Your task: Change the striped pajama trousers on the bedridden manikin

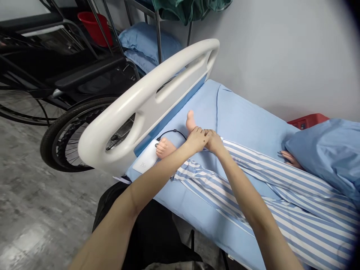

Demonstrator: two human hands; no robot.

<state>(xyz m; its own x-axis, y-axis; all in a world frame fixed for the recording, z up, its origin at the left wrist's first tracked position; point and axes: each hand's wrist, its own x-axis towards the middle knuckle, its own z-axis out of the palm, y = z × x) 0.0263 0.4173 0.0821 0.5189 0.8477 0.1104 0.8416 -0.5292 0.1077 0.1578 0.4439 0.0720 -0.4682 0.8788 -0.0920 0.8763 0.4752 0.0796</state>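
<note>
A figure in blue-and-white striped trousers (270, 176), with manikin-like feet, lies on the light blue bed. My left hand (197, 139) is closed over the ankle of the far foot (190, 120), whose toes point up. Right beside it and touching it, my right hand (213, 141) wraps the same lower leg near the trouser cuff. Both palms and the fingertips underneath are hidden. The near foot (165, 148) rests by a flat white device (146, 156) with faint digits. From that device a black cable (176, 131) runs behind my left wrist.
A white footboard (146, 88) closes off the bed's end. Beyond it stand a black wheelchair (81, 75), a red bucket (95, 28) and a rack with blue pillows (149, 41). At right, blue bedding (326, 153) partly covers the figure's hand (292, 159), near a red case (308, 120).
</note>
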